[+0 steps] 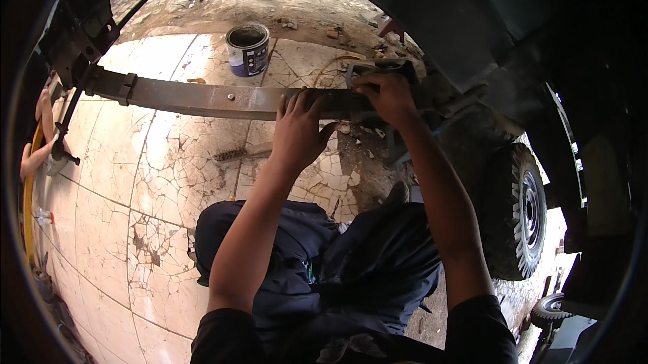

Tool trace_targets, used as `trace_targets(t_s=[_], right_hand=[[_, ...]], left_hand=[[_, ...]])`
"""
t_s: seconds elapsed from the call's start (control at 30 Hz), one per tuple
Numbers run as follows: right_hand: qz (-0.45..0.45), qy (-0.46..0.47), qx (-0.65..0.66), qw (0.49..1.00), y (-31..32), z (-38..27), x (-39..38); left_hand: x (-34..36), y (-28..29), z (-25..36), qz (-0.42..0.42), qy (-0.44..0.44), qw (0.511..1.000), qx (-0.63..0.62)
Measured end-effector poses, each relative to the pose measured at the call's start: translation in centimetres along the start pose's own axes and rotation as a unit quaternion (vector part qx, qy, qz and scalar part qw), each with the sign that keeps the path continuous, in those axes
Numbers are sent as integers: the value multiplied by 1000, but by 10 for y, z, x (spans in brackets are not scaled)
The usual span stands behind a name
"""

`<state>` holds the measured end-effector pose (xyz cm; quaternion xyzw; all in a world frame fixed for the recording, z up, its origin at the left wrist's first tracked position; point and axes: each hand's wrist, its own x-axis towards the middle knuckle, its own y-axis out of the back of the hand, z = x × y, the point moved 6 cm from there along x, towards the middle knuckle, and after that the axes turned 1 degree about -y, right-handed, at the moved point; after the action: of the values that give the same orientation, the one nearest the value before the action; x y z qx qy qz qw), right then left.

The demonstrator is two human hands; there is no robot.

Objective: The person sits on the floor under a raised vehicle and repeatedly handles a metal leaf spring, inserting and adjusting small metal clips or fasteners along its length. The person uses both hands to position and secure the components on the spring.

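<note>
A long dark steel leaf spring [196, 97] runs across the upper middle, hanging under a vehicle body. My left hand [297, 128] wraps over the spring near its right end, fingers curled on the top edge. My right hand [385, 94] grips the spring's right end where a metal U-shaped clamp [378, 67] sits on it, beside the axle. My legs in dark trousers fold below both forearms.
A paint can [247, 48] stands on the cracked tiled floor behind the spring. A tyre on a steel rim [520, 212] stands at the right. Another person's hands [40, 134] hold a tool at the spring's left end. A metal file [243, 153] lies on the floor.
</note>
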<state>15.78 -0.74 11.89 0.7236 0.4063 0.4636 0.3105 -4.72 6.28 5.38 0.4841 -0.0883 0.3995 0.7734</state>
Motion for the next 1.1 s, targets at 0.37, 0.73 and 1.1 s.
trace_targets(t_s=[0.37,0.73,1.1], right_hand=[[-42,-52,14,998,-20,3,11],[49,-13,-10,999,-22,-2,3],[92,-56,-5,994,-26,1,3]], left_hand=[[11,-15,-38,7,12,1000,26],[15,-20,-27,-8,9,999,31],[16,-19,-28,15,-31,998,46]])
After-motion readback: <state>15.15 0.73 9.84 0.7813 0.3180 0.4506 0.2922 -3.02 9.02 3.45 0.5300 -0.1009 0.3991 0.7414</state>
